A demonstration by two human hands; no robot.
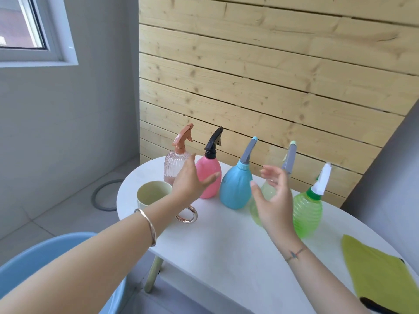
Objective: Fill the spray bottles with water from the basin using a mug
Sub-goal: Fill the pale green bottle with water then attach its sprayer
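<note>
As L hand [191, 180] & R hand [275, 200] hover spread, empty, spray bottles [235, 189] line up by mug [152, 193], seemingly for filling.

Five spray bottles [235, 184] stand in a row at frame centre. The mug [152, 193] sits left. Bare white table [222, 252] lies open below them.

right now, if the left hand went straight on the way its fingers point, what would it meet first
Most likely the pink spray bottle: the left hand points its open fingers at the bottle's body, though depth is unclear.
</note>
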